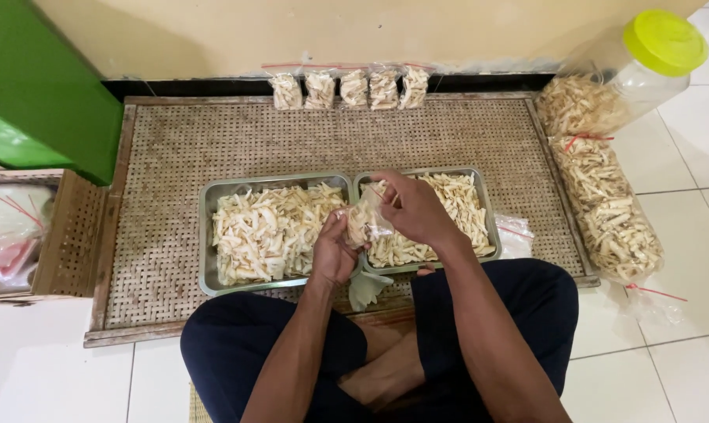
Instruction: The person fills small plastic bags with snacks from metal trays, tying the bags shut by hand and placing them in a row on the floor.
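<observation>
while the left hand [335, 254] grips the small clear bag [368, 223] over the seam between the left tray [207, 235] and right tray [483, 207], the right hand [417, 210] pinches chips at its mouth; a slack grip could spill them.

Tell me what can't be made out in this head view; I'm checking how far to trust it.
- Small clear bag: how full it is, hidden by the left hand and right hand.
- Right tray: its near part, covered by the right hand.
- Green box: cut off by the left edge.
- Big tied bag of chips: its far end, behind the tipped jar.
- Five small packs: seals too small to see.
</observation>
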